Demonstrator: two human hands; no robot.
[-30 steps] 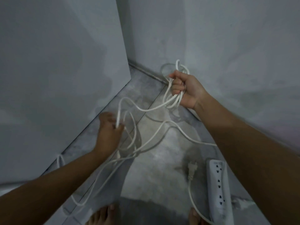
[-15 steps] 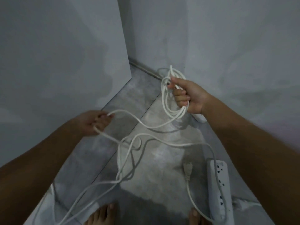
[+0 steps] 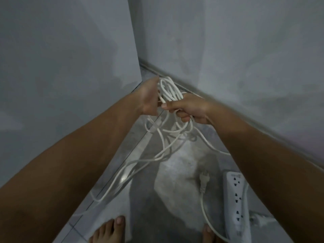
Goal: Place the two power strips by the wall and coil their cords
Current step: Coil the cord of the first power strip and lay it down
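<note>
Bare indoor room corner — plain grey walls (image 3: 228, 41), worn concrete floor (image 3: 177, 169).

Grey concrete floor (image 3: 177, 174), a tall grey panel (image 3: 66, 67), two bare feet (image 3: 110, 230).

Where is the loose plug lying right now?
In the head view the plug lies on the floor at lower right, just left of the power strip by the wall, below the right hand.
</note>
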